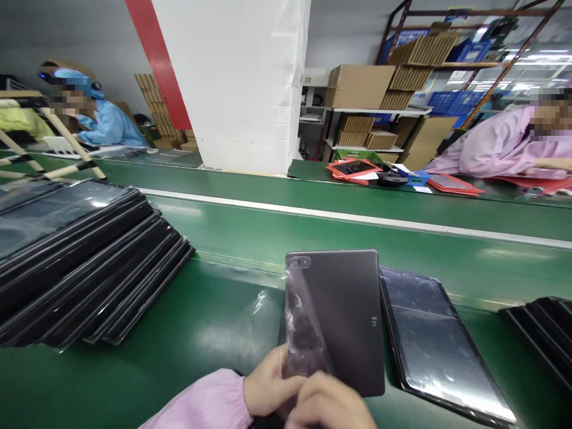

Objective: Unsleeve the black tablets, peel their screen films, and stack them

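Observation:
A dark grey tablet (344,310) stands tilted up with its back and camera corner facing me. Clear plastic film (306,322) lies wrinkled over the left part of that back, its loose edge running diagonally down to my fingers. My left hand (272,384) grips the tablet's lower left edge, thumb across the front. Low in front of the tablet is my right hand (330,405), slightly blurred, its fingers curled together at the bottom of the film; the fingertips are partly hidden. Just right of the tablet lies another tablet (447,339), glossy and film-wrapped, screen up.
A fanned stack of wrapped tablets (89,256) fills the left side of the green bench (214,369); another stack (543,333) is at the right edge. Across the belt (268,220) sit a person in blue (111,122) and one in pink (491,143), near red-framed items (355,168).

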`<state>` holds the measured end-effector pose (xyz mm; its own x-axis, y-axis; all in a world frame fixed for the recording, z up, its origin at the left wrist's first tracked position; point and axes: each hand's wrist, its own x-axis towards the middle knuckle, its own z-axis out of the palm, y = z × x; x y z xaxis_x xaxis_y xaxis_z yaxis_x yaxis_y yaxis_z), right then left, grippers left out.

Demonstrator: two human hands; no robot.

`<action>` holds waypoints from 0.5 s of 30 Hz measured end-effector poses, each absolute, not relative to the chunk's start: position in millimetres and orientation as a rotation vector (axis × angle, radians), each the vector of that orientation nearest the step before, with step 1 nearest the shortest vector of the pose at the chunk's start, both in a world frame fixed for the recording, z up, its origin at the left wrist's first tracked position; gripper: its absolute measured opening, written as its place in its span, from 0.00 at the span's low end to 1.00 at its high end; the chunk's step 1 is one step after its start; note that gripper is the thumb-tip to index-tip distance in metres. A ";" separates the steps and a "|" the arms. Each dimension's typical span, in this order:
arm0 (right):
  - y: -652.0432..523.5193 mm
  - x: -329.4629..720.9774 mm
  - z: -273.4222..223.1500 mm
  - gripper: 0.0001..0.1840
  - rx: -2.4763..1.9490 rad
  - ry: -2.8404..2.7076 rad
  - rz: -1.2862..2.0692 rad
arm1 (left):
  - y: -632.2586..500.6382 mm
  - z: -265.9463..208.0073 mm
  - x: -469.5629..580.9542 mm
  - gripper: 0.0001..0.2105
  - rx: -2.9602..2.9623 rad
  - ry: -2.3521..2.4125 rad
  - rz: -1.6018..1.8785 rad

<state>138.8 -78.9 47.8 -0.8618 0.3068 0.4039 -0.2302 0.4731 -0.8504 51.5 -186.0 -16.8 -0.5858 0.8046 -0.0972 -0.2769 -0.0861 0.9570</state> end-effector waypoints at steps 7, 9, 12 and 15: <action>17.3 152.4 37.8 0.19 -0.669 -2.022 1.209 | -190.8 -19.5 47.4 0.28 0.510 1.197 1.761; 25.0 151.3 33.8 0.30 -0.747 -2.033 1.480 | -193.0 -18.4 43.9 0.29 0.517 1.160 1.714; 24.2 151.4 45.0 0.31 -0.713 -2.069 1.874 | -192.7 -15.1 41.0 0.30 0.564 1.134 1.640; 27.6 154.0 77.0 0.30 -0.677 -2.116 1.952 | -188.8 -13.6 42.1 0.35 0.588 1.119 1.650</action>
<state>154.0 27.6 77.0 -0.8791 0.4458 -0.1689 0.2042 0.0318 -0.9784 42.1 -188.8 -13.6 -0.3675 0.9199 -0.1369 -0.4675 -0.0555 0.8822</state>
